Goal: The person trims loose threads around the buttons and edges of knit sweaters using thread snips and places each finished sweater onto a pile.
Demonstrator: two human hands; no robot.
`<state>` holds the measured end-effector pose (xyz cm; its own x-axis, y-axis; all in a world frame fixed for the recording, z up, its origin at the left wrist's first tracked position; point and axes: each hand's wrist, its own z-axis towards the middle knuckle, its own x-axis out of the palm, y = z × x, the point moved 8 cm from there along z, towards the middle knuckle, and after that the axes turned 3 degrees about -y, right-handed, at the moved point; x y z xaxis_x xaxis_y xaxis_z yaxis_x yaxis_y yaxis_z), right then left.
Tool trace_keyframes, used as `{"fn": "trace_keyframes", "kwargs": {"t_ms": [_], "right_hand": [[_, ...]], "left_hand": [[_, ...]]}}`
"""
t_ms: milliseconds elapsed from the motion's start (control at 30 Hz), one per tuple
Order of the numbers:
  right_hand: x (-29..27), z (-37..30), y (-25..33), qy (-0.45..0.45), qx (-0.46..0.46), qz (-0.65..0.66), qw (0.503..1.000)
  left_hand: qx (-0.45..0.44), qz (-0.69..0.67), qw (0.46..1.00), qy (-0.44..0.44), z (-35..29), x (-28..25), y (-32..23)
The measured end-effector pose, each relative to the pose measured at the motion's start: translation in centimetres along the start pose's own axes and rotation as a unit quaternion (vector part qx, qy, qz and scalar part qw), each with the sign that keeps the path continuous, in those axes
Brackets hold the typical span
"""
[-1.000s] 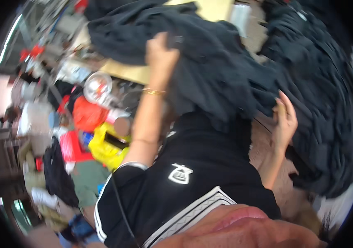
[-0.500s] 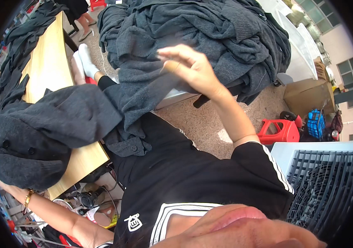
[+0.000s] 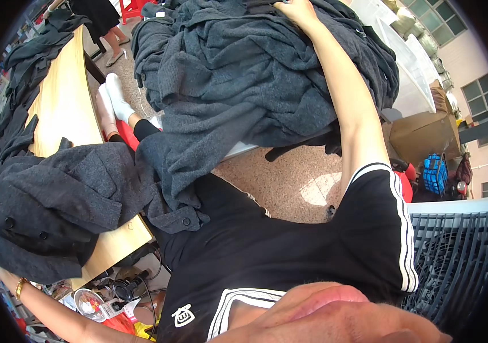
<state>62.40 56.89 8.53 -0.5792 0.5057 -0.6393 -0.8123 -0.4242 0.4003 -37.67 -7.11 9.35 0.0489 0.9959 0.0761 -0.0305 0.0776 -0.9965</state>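
My right hand (image 3: 296, 14) is stretched far out over a large heap of dark grey knit garments (image 3: 227, 86). Its fingers close on a fold of grey knit cloth at the heap's far side. A dark grey buttoned cardigan (image 3: 72, 188) is spread over the near end of the wooden table. Part of it hangs across my lap and runs up toward the heap. My left hand (image 3: 3, 274) is at the cardigan's lower left edge, its fingers hidden behind the cloth.
More grey garments (image 3: 18, 86) line the far side of the wooden table (image 3: 64, 97). Tools and cords (image 3: 124, 288) sit below its near end. A cardboard box (image 3: 424, 134), a blue bag (image 3: 435, 171) and a dark slatted crate (image 3: 455, 257) are at the right. Another person's legs (image 3: 112, 43) are at the back.
My right hand has moved forward from above the near side of the heap to its far side and taken hold of cloth there. The cardigan on the table has settled lower and flatter.
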Motion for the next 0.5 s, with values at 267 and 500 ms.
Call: {"fn": "trace_keyframes", "kwargs": {"t_ms": [267, 500], "right_hand": [[3.2, 6.3, -6.1, -0.038, 0.057, -0.026, 0.997], [9.3, 6.1, -5.9, 0.11, 0.153, 0.006, 0.982]], "left_hand": [[0.174, 0.131, 0.973, -0.075, -7.8, 1.9, 1.4], [0.406, 0.165, 0.893, 0.104, -28.7, 11.9, -2.2]]}}
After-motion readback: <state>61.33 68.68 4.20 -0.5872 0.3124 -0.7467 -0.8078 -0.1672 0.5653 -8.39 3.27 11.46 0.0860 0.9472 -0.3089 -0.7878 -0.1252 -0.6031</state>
